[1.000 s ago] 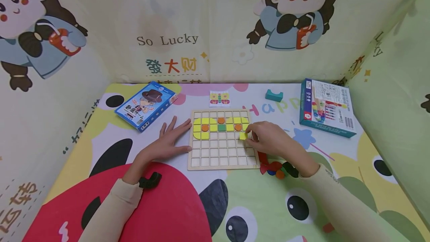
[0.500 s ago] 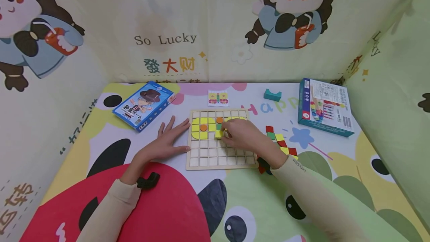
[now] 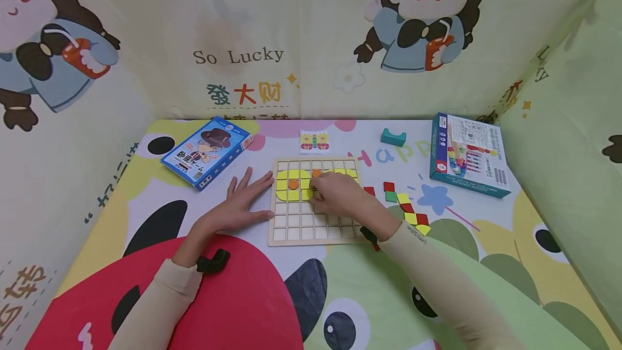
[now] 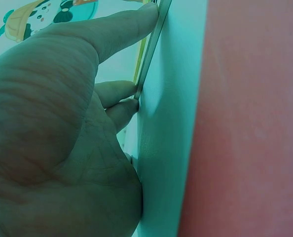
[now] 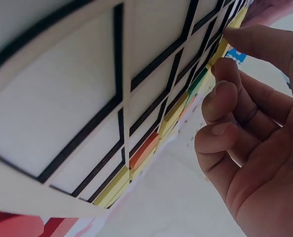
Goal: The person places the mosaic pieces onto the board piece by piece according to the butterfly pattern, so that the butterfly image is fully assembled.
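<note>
A wooden grid board (image 3: 320, 241) lies on the table, with yellow tiles (image 3: 290, 195) and an orange round tile (image 3: 293, 184) in its upper cells. My left hand (image 3: 238, 207) lies spread beside the board, fingertips and thumb at its left edge; the left wrist view shows these fingers (image 4: 122, 39) against the rim. Over the board's middle is my right hand (image 3: 337, 196). In the right wrist view, its thumb and index finger pinch a yellow square tile (image 5: 219, 49) down at the grid, other fingers curled. The right hand covers several cells in the head view.
Loose red, green and yellow tiles (image 3: 410, 218) lie right of the board. Behind it are a butterfly pattern card (image 3: 315, 142) and a teal notched block (image 3: 393, 137). A blue game box (image 3: 208, 153) stands back left, another box (image 3: 470, 154) back right.
My right hand has moved left from the board's right side to its middle, carrying the yellow tile. Loose tiles on the right came into view. The left hand keeps its place.
</note>
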`<action>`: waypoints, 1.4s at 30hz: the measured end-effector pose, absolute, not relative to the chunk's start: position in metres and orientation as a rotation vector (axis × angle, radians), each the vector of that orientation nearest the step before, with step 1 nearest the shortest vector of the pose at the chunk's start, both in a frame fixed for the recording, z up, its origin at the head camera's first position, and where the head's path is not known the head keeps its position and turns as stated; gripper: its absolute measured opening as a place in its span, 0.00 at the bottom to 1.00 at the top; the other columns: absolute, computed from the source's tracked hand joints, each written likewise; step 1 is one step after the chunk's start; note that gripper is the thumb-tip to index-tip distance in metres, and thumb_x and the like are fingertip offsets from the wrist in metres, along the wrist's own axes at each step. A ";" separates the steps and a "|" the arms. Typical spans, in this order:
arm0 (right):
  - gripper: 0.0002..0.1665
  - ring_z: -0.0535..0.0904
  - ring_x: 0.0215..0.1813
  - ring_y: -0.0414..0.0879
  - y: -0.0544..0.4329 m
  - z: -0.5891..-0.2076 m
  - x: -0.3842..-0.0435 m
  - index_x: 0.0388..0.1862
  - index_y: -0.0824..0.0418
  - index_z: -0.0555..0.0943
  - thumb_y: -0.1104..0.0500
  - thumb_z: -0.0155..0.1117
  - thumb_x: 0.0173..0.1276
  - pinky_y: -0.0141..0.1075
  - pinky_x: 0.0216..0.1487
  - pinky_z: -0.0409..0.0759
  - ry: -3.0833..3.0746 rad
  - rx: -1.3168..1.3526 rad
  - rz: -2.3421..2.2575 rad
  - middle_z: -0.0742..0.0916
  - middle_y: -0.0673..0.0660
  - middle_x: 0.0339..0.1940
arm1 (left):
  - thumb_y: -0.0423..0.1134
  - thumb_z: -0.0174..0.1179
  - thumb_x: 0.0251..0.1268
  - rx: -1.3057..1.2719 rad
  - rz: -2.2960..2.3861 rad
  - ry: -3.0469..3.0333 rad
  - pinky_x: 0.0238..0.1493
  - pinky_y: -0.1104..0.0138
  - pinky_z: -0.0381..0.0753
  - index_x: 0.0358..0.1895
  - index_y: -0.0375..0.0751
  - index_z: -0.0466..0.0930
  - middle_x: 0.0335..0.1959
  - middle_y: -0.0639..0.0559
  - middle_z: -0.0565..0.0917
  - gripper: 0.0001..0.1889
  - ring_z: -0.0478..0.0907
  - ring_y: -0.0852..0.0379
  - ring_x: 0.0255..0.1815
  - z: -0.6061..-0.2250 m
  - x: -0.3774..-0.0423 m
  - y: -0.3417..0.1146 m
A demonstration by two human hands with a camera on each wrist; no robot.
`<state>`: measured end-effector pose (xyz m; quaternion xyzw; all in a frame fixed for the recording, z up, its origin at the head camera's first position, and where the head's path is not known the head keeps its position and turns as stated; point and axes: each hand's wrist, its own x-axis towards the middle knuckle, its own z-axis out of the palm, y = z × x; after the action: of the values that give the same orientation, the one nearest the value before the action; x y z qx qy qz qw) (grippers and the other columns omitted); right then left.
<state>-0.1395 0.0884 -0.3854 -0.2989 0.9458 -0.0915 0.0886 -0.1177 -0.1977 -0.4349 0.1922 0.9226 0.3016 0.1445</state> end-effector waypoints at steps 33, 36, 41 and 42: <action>0.19 0.78 0.34 0.44 0.223 -0.382 -0.128 0.55 0.60 0.88 0.52 0.76 0.69 0.32 0.34 0.80 2.857 -0.605 -0.452 0.88 0.51 0.32 | 0.55 0.71 0.65 0.540 0.862 2.660 0.84 0.32 0.20 0.87 0.54 0.54 0.90 0.52 0.51 0.50 0.24 0.37 0.91 -0.433 -0.117 -0.196; 0.20 0.78 0.35 0.44 0.243 -0.385 -0.127 0.55 0.60 0.88 0.52 0.77 0.69 0.33 0.35 0.79 2.856 -0.567 -0.450 0.88 0.52 0.33 | 0.56 0.71 0.65 0.538 0.860 2.664 0.84 0.33 0.20 0.87 0.54 0.54 0.90 0.52 0.51 0.50 0.24 0.37 0.91 -0.433 -0.117 -0.196; 0.20 0.76 0.33 0.44 0.263 -0.387 -0.125 0.54 0.62 0.88 0.51 0.76 0.69 0.33 0.32 0.77 2.839 -0.523 -0.422 0.86 0.51 0.30 | 0.56 0.71 0.65 0.536 0.849 2.667 0.84 0.32 0.20 0.87 0.54 0.54 0.90 0.51 0.51 0.50 0.25 0.37 0.91 -0.433 -0.117 -0.195; 0.20 0.76 0.32 0.44 0.265 -0.388 -0.124 0.54 0.62 0.88 0.51 0.76 0.70 0.33 0.32 0.77 2.839 -0.520 -0.421 0.86 0.51 0.30 | 0.56 0.71 0.65 0.537 0.850 2.667 0.84 0.32 0.20 0.87 0.54 0.54 0.90 0.51 0.51 0.50 0.25 0.37 0.91 -0.433 -0.118 -0.196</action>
<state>-0.1243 0.2654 -0.3878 -0.1771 0.9672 -0.1434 0.1122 -0.1175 -0.1957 -0.4332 0.1864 0.9257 0.2953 0.1453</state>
